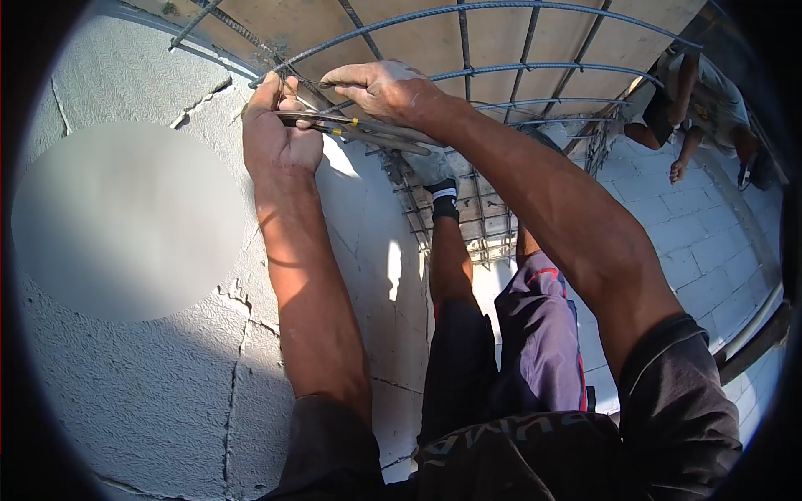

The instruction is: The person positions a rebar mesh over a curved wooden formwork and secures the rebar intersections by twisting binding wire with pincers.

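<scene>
My left hand [284, 138] is raised to a crossing of steel bars at the upper left. Its palm and lower fingers close round a pair of pincers [322, 123] with dark handles and yellow-marked ends; the head of the tool is hidden. The left thumb and fingertip meet at thin tie wire [288, 82] by the crossing. Just to the right, my right hand [384, 90] reaches over the bars, back upward, its fingers close together and pointing at the same crossing. What lies between those fingers is too small to make out. Curved rebar [401, 17] runs above both hands.
A rebar cage [480, 209] stands below, around my feet. A pale block wall [150, 392] rises on the left, and wooden boards [493, 37] back the bars. Another person [710, 108] crouches at the upper right on the block surface [660, 225].
</scene>
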`<state>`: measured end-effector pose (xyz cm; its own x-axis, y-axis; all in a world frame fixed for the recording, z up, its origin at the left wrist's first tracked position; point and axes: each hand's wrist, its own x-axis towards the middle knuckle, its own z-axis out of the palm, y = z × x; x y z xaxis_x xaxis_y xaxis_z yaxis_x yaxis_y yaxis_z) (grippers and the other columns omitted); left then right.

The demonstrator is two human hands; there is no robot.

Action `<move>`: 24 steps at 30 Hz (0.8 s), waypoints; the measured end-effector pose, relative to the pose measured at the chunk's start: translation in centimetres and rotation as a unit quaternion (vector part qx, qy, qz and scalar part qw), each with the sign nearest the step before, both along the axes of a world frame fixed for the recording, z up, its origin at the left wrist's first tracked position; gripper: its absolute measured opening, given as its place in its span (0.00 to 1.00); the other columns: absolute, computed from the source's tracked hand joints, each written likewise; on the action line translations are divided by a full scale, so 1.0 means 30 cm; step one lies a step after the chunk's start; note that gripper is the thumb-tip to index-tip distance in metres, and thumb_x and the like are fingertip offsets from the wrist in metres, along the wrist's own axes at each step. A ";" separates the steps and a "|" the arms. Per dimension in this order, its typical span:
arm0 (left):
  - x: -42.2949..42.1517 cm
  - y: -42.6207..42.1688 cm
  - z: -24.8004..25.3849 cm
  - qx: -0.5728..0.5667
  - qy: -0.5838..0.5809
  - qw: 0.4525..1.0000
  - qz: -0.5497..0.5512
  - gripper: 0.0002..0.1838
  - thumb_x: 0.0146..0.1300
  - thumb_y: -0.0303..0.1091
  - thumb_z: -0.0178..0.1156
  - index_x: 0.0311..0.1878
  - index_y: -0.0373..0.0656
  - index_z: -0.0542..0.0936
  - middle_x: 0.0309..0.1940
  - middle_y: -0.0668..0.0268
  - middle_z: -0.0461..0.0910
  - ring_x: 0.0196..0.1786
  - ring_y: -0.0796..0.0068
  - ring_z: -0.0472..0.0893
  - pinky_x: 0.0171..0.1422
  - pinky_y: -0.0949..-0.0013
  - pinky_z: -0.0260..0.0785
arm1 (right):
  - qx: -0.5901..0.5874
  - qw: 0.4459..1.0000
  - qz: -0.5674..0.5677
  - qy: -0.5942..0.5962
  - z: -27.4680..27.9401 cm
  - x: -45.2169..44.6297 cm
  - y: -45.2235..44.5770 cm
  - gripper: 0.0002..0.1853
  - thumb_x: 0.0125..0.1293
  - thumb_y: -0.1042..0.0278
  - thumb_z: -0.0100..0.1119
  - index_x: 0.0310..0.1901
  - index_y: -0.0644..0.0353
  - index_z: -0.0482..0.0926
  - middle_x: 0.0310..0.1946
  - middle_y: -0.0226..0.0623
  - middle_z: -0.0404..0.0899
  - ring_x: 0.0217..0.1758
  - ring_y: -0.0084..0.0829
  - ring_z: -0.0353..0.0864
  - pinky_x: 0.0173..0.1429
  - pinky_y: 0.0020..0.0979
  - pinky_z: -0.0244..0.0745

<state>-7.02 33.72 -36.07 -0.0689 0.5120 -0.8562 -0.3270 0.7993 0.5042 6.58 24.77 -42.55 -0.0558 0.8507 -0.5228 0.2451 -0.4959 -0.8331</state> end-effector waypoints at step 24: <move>0.032 -0.015 0.048 0.030 0.002 0.996 -0.080 0.17 0.72 0.34 0.58 0.59 0.37 0.71 0.61 0.44 0.75 0.21 0.88 0.67 0.24 0.81 0.58 | 0.023 0.995 0.045 -0.091 0.038 -0.078 0.014 0.16 0.72 0.64 0.49 0.59 0.46 0.77 0.54 0.40 0.82 0.59 0.43 0.82 0.61 0.44 0.77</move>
<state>-6.05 33.27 -34.62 0.0144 0.5678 -0.8231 -0.1956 0.8089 0.5545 4.23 25.20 -41.42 -0.0403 0.8702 -0.4911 0.4352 -0.4271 -0.7926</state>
